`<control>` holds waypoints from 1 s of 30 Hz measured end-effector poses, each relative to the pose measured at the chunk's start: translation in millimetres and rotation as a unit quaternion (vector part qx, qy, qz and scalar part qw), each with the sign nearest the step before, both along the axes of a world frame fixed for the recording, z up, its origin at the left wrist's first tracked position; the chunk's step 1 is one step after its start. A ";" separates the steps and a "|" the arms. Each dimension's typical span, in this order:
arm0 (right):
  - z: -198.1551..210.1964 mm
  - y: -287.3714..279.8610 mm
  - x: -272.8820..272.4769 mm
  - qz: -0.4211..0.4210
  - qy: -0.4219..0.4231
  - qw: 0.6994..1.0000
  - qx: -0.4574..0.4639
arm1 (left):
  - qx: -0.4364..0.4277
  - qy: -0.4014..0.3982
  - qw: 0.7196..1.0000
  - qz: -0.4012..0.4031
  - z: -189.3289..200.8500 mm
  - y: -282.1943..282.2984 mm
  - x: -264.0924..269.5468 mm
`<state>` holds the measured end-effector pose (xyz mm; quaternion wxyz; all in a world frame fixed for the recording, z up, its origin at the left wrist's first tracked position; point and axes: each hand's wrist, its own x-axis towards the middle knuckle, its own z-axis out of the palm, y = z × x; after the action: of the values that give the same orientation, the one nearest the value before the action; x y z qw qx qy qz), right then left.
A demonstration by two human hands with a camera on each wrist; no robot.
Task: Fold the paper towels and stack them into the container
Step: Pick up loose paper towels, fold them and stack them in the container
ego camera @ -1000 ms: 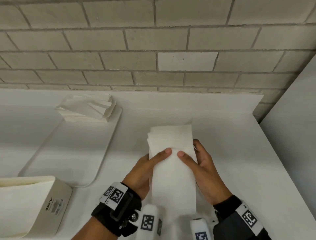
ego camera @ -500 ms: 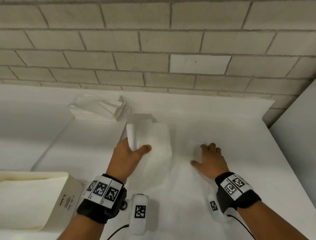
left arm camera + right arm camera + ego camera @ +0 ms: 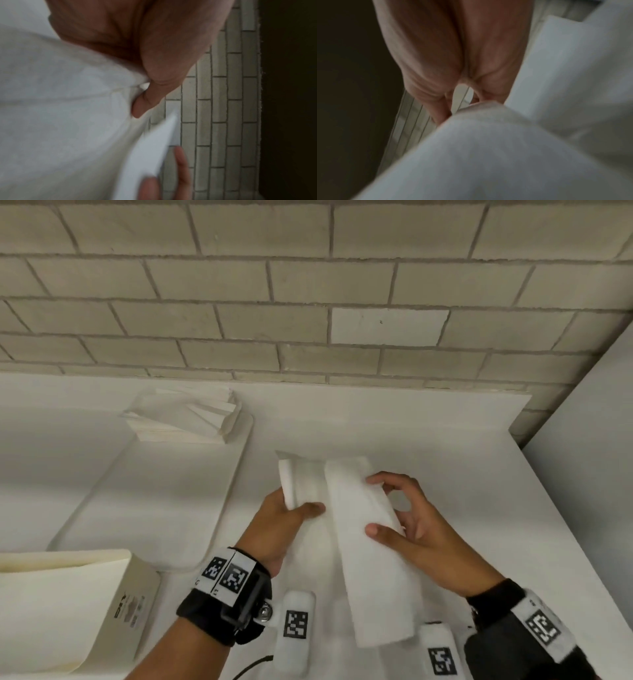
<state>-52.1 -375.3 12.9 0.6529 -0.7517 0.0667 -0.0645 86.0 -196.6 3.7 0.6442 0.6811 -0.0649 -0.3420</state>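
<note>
A long white paper towel (image 3: 370, 546) is held above the white table, folded lengthwise, with one strip lying over another. My left hand (image 3: 291, 511) grips its far left part (image 3: 298, 481), thumb on top and fingers hidden beneath. My right hand (image 3: 380, 506) pinches the right strip between thumb and fingers near its far end. The left wrist view shows the towel (image 3: 60, 108) under the thumb (image 3: 147, 105). In the blurred right wrist view the towel (image 3: 488, 155) fills the lower half. A stack of folded towels (image 3: 185, 419) sits at the far end of a flat white tray (image 3: 147, 508).
A cream cardboard box (image 3: 68, 604) stands at the lower left, near the tray's front corner. A brick wall (image 3: 308, 302) runs along the back of the table. A pale vertical panel (image 3: 589, 474) borders the table's right side.
My right hand has left the table top and taken hold of the towel's right strip. The towel has shifted right with my left hand still on it, and its near end now hangs toward me.
</note>
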 end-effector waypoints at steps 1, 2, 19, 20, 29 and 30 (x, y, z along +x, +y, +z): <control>-4.4 7.5 2.4 -0.027 0.002 0.999 -0.044 | -0.026 0.019 0.999 -0.024 3.7 -5.4 -6.6; -9.9 12.5 4.2 -0.069 0.013 0.994 -0.079 | -0.053 0.044 0.997 -0.035 7.4 -8.9 -11.7; -23.1 24.2 -1.8 -0.042 0.189 0.961 0.196 | -0.023 0.146 0.984 -0.104 -5.8 1.1 -15.5; -24.7 26.1 -1.5 -0.047 0.186 0.956 0.222 | -0.007 0.133 0.983 -0.123 -4.9 0.5 -17.4; -39.6 20.1 -0.3 -0.154 0.139 0.950 0.233 | 0.036 -0.046 0.995 -0.084 1.2 9.2 -12.0; -39.8 19.4 -1.2 -0.156 0.130 0.949 0.243 | 0.027 -0.076 0.994 -0.074 7.0 9.1 -13.2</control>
<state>-53.3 -355.9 -26.9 0.7830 -0.5528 0.2809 -0.0496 72.7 -187.5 10.7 0.5916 0.7157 -0.1542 -0.3376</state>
